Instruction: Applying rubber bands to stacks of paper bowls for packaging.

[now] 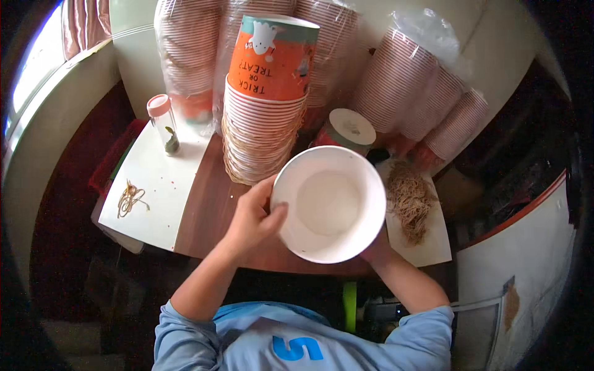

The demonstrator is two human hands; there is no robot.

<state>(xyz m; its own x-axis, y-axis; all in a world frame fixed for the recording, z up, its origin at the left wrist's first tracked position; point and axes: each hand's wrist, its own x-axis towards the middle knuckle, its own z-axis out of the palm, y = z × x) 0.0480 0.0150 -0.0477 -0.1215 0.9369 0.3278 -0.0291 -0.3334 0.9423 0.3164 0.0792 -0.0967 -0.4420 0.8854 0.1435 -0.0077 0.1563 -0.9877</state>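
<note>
A white-lined paper bucket [330, 204] is tilted with its open mouth toward me over the table's front edge. My left hand [258, 213] is closed on its left side, with the thumb at the rim and the fingers around the outside. Behind the bucket's lower right my right hand [373, 248] is mostly hidden, and its fingers do not show. Just beyond stands a tall stack of upside-down paper buckets [263, 123], the top one orange and teal. Loops of twine hang around the stack's lower part. A tangled bundle of twine strings [409, 204] lies to the right.
Plastic-wrapped stacks of buckets [396, 77] line the back wall. A separate upturned bucket [352, 127] stands behind the held one. To the left are a clear bottle with a pink lid [164, 123] and a small coil of twine [130, 199] on the white tabletop [154, 173].
</note>
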